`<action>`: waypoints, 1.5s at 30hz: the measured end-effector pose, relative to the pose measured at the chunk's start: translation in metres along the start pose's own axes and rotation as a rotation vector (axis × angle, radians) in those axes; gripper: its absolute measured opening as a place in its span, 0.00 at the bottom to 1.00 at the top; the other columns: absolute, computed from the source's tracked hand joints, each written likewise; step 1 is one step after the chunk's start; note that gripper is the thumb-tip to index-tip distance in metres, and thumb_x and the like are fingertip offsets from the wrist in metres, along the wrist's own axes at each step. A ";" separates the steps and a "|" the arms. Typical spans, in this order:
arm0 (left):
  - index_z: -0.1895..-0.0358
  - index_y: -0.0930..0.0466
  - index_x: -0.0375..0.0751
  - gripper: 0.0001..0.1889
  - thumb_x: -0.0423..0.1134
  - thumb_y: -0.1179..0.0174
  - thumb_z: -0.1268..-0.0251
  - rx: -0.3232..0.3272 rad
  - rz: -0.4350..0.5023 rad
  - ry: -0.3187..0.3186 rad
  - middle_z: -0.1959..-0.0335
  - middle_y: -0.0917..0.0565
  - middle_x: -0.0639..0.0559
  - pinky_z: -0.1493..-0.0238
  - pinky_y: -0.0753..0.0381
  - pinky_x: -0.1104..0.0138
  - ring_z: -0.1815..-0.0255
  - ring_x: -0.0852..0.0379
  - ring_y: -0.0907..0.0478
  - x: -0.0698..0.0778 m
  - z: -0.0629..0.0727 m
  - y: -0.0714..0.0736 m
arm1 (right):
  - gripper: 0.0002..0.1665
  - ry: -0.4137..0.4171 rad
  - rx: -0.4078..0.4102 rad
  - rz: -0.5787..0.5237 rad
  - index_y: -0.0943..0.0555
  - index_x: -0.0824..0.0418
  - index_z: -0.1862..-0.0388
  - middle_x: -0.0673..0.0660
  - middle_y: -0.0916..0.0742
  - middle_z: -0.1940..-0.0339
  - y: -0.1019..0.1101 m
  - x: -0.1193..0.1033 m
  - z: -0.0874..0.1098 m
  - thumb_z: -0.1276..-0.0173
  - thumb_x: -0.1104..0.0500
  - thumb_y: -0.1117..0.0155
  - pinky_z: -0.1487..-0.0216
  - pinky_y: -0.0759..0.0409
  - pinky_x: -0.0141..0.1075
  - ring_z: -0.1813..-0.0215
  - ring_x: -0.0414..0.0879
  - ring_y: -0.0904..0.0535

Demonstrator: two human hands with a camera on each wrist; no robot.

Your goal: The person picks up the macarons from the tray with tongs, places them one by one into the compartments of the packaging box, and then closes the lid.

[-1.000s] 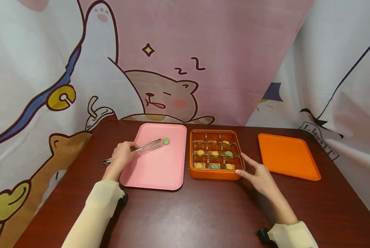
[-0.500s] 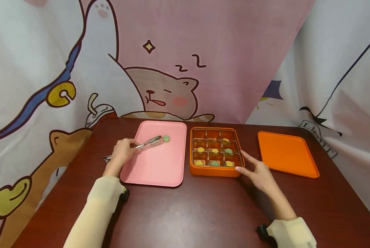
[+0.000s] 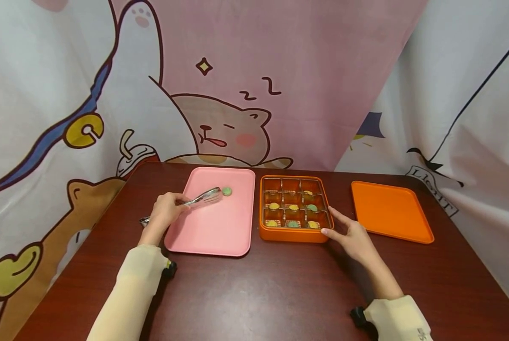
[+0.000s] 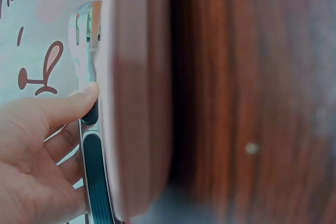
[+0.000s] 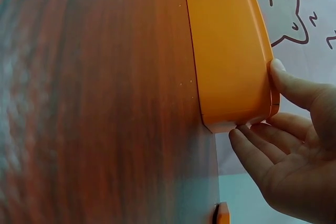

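Observation:
In the head view my left hand grips metal tongs over the pink tray. Dark ridged inlays line the tongs' handle in the left wrist view. Just beyond their tips, a small round green piece lies on the tray; whether they touch is unclear. My right hand holds the near right corner of an orange box, thumb on the rim and fingers against the side. Small yellow pieces and green pieces sit in several compartments of its clear divided insert.
A flat orange lid or tray lies on the dark wooden table, right of the box. Behind the table hangs a cloth with cartoon animals. The pink tray and box stand side by side with a narrow gap.

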State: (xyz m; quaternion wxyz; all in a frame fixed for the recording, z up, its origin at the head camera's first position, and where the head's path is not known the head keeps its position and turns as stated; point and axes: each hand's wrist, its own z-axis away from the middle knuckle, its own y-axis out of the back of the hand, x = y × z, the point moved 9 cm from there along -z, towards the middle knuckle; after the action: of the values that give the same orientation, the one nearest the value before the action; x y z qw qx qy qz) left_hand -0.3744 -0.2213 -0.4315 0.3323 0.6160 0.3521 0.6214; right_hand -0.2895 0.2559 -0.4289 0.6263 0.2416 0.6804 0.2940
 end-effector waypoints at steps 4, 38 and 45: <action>0.50 0.13 0.39 0.13 0.37 0.35 0.35 0.013 -0.004 -0.020 0.56 0.12 0.39 0.55 0.23 0.53 0.55 0.43 0.19 0.006 0.001 0.002 | 0.44 -0.015 0.000 -0.006 0.39 0.58 0.21 0.74 0.25 0.32 0.000 0.002 -0.001 0.31 0.48 0.33 0.75 0.35 0.37 0.75 0.48 0.37; 0.49 0.12 0.51 0.13 0.44 0.35 0.35 0.127 0.058 -0.349 0.55 0.11 0.51 0.56 0.21 0.54 0.56 0.51 0.15 0.160 -0.003 -0.038 | 0.43 -0.005 0.024 -0.012 0.38 0.60 0.22 0.71 0.27 0.29 -0.001 0.003 0.001 0.31 0.48 0.34 0.35 0.30 0.62 0.35 0.63 0.27; 0.52 0.11 0.52 0.11 0.44 0.34 0.35 0.103 0.061 -0.354 0.53 0.11 0.52 0.53 0.21 0.55 0.54 0.51 0.15 0.181 -0.010 -0.057 | 0.43 -0.002 0.026 -0.025 0.38 0.60 0.22 0.71 0.28 0.28 0.000 0.003 0.001 0.31 0.49 0.33 0.32 0.36 0.67 0.28 0.68 0.33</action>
State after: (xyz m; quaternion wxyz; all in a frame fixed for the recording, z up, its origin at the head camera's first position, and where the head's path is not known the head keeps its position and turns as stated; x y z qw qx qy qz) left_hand -0.3889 -0.0381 -0.3831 0.3379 0.7426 0.3005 0.4941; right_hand -0.2890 0.2581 -0.4315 0.6275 0.2413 0.6865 0.2771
